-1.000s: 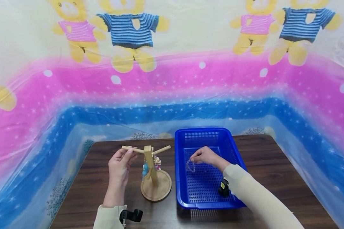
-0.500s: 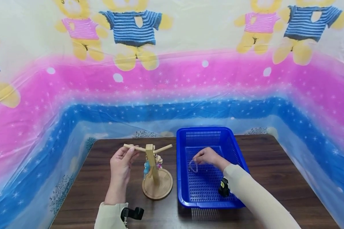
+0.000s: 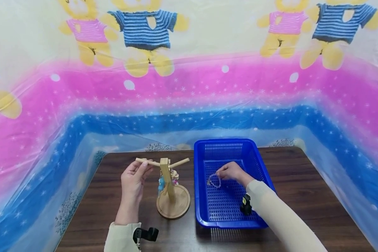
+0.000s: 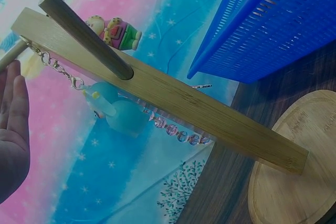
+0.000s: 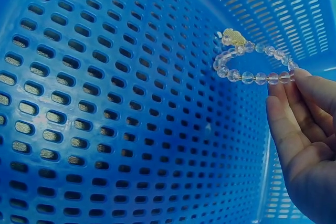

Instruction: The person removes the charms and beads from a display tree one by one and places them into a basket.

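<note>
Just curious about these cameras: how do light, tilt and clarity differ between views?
Head view: brightest, with a faint sheen on the table; left wrist view: dimmer, the stand slanted; right wrist view: bluish, slight glare on the basket, bracelet beads distinct.

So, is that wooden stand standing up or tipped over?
Upright: the wooden stand has its round base down on the table, and its post rises above that.

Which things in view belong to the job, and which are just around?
Likely the job:
beaded bracelet, held by right hand
wooden stand, left hand on its peg
blue basket
teal charm hanging on the stand

Just around:
table
bear-print backdrop
</note>
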{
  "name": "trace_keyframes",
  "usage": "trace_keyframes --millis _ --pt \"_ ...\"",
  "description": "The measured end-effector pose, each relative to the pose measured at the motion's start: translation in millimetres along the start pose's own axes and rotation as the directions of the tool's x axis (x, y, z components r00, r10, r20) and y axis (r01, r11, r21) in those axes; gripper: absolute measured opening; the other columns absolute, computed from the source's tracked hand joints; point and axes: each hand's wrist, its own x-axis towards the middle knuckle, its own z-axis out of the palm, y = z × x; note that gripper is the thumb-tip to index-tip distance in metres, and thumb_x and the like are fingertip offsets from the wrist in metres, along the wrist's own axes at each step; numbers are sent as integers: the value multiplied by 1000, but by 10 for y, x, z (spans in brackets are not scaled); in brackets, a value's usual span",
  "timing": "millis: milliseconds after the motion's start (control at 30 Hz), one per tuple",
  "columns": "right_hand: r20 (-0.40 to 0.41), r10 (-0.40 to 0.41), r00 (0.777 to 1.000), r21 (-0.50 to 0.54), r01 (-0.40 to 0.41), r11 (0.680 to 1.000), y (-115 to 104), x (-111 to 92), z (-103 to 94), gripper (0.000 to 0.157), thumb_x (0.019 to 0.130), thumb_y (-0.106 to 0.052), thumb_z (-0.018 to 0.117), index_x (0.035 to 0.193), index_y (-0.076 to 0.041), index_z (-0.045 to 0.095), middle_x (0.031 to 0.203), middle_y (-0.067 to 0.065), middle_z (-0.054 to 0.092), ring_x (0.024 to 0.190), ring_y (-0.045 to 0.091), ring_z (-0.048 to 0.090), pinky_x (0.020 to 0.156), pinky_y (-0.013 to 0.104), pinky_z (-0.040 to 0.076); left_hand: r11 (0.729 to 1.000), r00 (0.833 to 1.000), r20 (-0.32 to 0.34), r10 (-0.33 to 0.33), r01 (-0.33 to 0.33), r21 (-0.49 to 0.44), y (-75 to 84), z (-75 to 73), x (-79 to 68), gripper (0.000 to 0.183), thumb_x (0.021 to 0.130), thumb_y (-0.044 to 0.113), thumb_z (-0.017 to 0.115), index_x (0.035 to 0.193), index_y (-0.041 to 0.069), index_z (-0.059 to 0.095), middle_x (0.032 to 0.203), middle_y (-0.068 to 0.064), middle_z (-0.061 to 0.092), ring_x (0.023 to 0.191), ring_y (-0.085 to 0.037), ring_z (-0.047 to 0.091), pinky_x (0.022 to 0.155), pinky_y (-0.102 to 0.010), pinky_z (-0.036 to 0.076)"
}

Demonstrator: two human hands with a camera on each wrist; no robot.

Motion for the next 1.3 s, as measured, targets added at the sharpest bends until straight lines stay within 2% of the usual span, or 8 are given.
trace_keyframes --millis 433,833,1067,1300 --pt "-45 48 998 17 -47 999 112 52 -19 23 99 -7 65 115 7 73 125 25 71 113 35 71 97 42 64 1000 1000 -18 -9 9 22 0 11 6 26 100 -3 60 88 15 75 87 4 80 81 -3 76 76 -17 64" --pt "-114 73 991 0 -74 997 247 81 -31 20 98 -3 65 111 9 74 118 26 74 103 32 75 90 41 66 1000 1000 -8 4 -3 26 2 14 -9 29 101 -3 59 87 17 74 86 6 79 81 -2 76 76 -16 64" --pt "-152 86 985 -37 -93 995 299 84 -25 17 94 -2 67 104 11 75 102 22 78 85 19 74 84 40 68 999 999 29 28 -27 -24 11 8 -24 24 100 -3 61 89 14 75 87 4 80 81 -3 77 76 -17 64" --pt "-178 64 982 -109 -84 990 303 81 -1 13 89 -3 72 92 8 77 71 3 72 68 10 66 70 32 66 999 999 21 31 -31 -14 6 8 -25 24 99 -3 61 89 14 75 87 3 80 81 -3 77 76 -17 64"
